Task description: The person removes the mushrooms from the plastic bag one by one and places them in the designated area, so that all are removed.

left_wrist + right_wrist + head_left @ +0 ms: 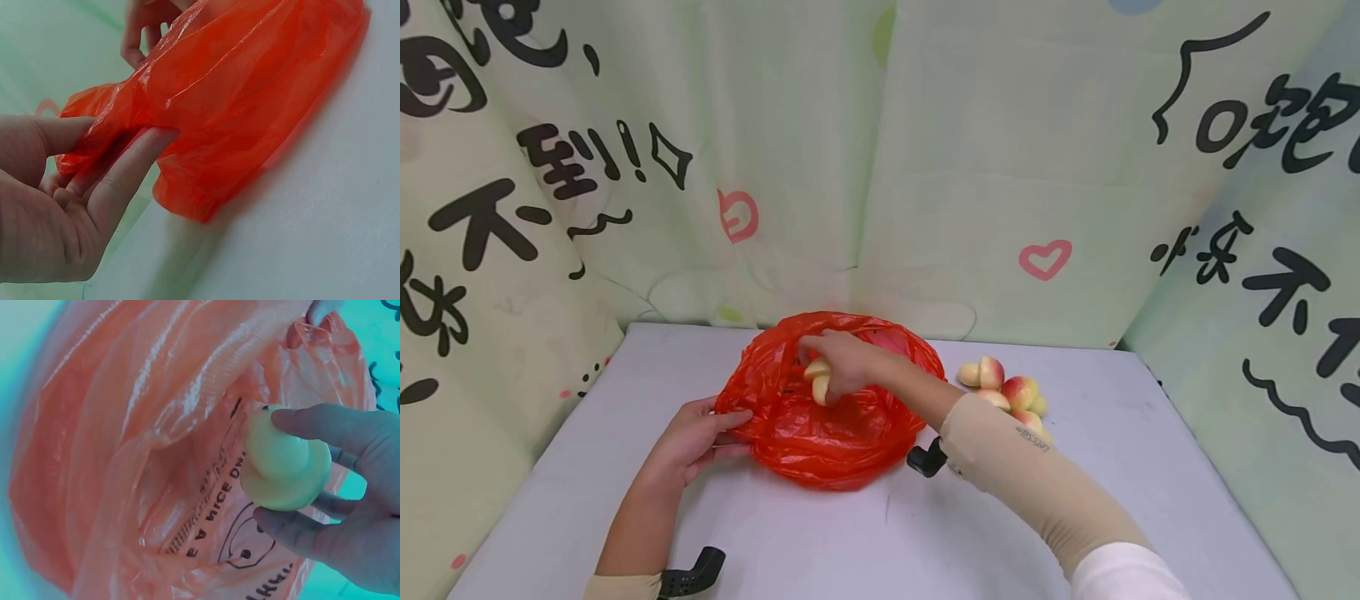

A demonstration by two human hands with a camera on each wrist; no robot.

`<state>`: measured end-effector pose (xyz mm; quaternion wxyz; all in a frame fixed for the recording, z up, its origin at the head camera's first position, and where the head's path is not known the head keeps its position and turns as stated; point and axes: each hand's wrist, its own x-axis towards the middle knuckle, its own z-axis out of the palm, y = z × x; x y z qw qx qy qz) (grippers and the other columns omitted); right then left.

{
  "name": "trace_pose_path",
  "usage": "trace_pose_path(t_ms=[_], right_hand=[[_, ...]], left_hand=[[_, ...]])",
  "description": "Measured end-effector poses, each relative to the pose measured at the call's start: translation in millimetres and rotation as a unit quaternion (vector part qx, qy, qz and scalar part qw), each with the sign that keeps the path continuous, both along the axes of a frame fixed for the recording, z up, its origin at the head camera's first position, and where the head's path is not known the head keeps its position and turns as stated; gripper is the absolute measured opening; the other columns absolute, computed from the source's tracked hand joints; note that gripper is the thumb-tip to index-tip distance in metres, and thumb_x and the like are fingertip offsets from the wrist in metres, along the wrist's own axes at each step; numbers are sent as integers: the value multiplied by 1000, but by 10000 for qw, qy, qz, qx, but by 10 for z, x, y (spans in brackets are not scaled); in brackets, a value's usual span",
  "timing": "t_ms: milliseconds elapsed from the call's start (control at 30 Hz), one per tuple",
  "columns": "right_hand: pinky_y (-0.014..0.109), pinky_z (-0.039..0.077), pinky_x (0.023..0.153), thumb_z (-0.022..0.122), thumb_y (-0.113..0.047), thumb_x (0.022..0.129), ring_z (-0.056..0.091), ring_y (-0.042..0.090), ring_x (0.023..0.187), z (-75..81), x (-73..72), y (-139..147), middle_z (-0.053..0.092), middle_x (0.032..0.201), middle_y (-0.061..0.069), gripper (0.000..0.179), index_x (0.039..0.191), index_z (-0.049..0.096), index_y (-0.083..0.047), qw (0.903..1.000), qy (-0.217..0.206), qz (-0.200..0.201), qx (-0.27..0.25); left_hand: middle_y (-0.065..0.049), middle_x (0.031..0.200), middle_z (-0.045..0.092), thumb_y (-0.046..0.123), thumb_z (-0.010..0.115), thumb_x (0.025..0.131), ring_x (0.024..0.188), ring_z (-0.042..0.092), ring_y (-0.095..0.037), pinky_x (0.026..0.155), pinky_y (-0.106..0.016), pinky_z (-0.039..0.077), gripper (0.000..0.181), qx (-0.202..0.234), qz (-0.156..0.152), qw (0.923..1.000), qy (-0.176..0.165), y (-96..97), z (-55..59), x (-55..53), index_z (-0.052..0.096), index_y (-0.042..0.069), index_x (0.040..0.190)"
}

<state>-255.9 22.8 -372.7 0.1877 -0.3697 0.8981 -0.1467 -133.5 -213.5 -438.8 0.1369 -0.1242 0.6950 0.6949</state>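
A red plastic bag [842, 454] stands with its mouth spread wide on the white table. My left hand [692, 437] pinches the left side of its rim; in the left wrist view the thumb lies on one face of the film and the fingers [128, 169] on the other. Inside the mouth, my right hand [850, 362] holds a pale yellow mushroom-shaped piece [284, 462] between thumb and fingers. Its rounded stem and wider cap both show in the right wrist view. Printed letters and a smiling face mark the bag film behind it.
Right of the bag, several red-and-yellow mushroom-like pieces [1021, 392] lie in a cluster, close to my right forearm. A pale patterned curtain [962, 208] with black characters closes off the back and both sides of the table [820, 550].
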Motion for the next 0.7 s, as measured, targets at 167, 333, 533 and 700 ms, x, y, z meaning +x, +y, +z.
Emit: trace_pose_path(t_ms=[167,333,533,700], right_hand=[[26,56,81,89,-11,79,54,20,109,53,38,136,60,119,1,54,124,60,-15,9994,-73,68,-331],[28,58,84,89,-12,80,55,19,112,30,26,287,62,123,-2,55,127,61,-15,9971,-296,50,-697],[29,58,86,90,-15,79,57,19,113,20,65,484,63,123,-5,52,121,61,-21,9929,-489,63,-1083],[30,58,86,91,-16,79,57,21,115,64,125,651,63,124,-6,53,122,62,-24,9885,-683,-18,-1348]], left_hand=[[-10,117,73,23,69,102,93,78,-21,81,-36,65,59,-55,-1,10000,6,-1,-4,1,45,-5,149],[-10,117,74,23,69,102,93,78,-21,80,-36,65,60,-89,9,10000,20,-4,-5,4,45,-5,149],[-10,118,74,23,69,102,94,78,-20,81,-36,65,60,-72,-16,10000,11,-2,-11,6,45,-5,150],[-8,116,74,23,69,102,93,79,-21,81,-36,65,60,-65,-29,10000,10,0,-19,-1,45,-5,149]])
